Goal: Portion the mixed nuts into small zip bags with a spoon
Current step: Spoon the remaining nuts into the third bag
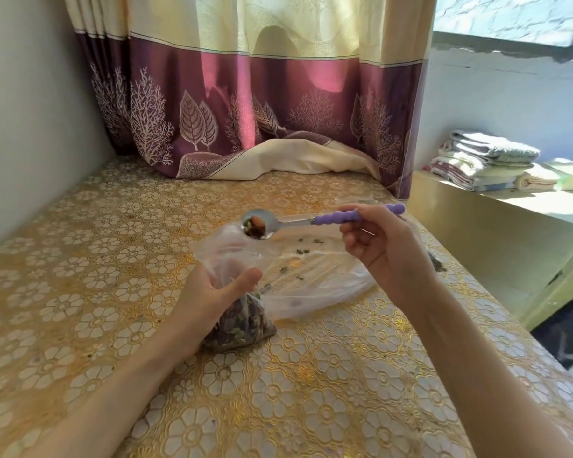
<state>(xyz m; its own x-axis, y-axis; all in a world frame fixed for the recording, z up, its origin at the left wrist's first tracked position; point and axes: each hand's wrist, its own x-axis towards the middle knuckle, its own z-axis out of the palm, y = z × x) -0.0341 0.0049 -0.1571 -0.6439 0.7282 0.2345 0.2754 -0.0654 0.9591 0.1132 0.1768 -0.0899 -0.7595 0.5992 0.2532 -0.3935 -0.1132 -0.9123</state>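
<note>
A small clear zip bag (242, 322) partly filled with mixed nuts stands on the table, and my left hand (215, 292) grips it round its middle, its open top rising above my thumb. My right hand (381, 246) holds a metal spoon (272, 223) by its purple handle. The spoon bowl carries a few nuts and hovers just above the bag's open mouth. Behind lies a larger, nearly flat clear plastic bag (318, 272) with a few scattered nuts and seeds inside.
The table (80, 276) has a gold floral cover. A maroon and cream curtain (245, 110) hangs down onto its far edge. A wall runs along the left. To the right stands a lower shelf with folded towels (483, 160).
</note>
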